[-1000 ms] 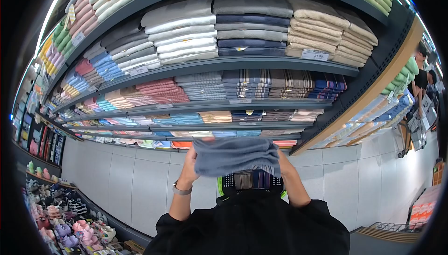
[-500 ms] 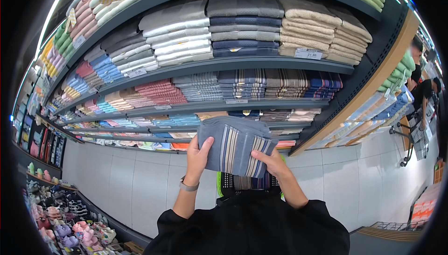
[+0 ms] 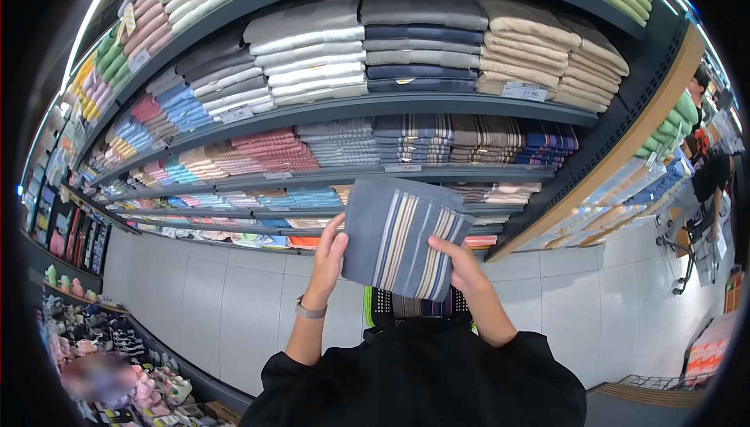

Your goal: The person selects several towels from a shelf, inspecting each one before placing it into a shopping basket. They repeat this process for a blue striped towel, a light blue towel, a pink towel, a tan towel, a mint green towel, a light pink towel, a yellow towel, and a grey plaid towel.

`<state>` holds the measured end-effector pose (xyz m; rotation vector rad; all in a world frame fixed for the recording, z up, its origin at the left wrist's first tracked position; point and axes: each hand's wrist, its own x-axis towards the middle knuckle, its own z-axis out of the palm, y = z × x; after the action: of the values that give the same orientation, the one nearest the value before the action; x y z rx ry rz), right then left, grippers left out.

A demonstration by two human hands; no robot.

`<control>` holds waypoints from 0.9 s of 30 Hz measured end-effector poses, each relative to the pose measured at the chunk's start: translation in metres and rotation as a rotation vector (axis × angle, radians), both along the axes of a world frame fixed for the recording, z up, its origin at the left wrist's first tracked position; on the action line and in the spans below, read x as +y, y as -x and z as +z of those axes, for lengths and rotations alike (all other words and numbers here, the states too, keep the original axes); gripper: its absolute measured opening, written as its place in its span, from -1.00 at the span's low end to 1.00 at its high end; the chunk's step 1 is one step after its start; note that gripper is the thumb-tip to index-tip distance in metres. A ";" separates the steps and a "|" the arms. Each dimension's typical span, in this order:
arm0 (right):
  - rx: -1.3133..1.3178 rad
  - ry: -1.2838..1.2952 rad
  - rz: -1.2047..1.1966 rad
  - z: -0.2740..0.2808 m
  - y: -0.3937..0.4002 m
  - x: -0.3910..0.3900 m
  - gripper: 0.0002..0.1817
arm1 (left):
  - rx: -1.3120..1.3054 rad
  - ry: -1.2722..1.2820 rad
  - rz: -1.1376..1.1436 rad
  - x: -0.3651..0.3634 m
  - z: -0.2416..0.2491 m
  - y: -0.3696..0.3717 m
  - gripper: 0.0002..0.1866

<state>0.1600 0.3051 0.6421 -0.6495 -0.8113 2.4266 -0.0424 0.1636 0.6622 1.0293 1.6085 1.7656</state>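
Note:
A stack of folded blue-grey towels (image 3: 367, 232) with cream, white and navy stripes is held up in front of me, tilted in the air. My right hand (image 3: 467, 269) grips its right edge, thumb on the striped top and fingers hidden beneath. At the left edge of the stack my left hand (image 3: 326, 267) is upright with fingers loosely apart, its thumb right beside the cloth. Below the towels, a black basket with green trim (image 3: 370, 307) partly shows at my body, with a dark striped towel (image 3: 414, 307) inside.
Shelves (image 3: 312, 112) of folded towels curve across the front, with similar striped towels (image 3: 412, 139) on a middle shelf. A wooden end panel (image 3: 609, 146) stands to the right. People (image 3: 709, 177) are near a trolley at far right. Slippers (image 3: 148, 388) fill a low display at left.
The towels have turned and tipped up slightly, showing more of their plain left part. My left hand has loosened from over the left edge to beside it; the right hand keeps its grip.

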 end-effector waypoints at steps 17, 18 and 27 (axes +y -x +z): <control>0.149 0.178 -0.213 -0.020 0.002 0.014 -0.52 | -0.434 0.105 -0.110 -0.024 -0.040 -0.038 -0.79; 0.175 0.194 -0.217 -0.021 0.002 0.014 -0.53 | -0.595 0.065 -0.115 -0.021 -0.037 -0.044 -0.78; 0.130 0.272 -0.129 -0.030 -0.025 0.015 -0.55 | -0.267 0.018 -0.095 -0.006 -0.040 -0.046 -0.38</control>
<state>0.1852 0.3205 0.6121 -0.6139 -0.3789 2.4513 0.0034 0.1576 0.6221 0.8083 1.3859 1.7389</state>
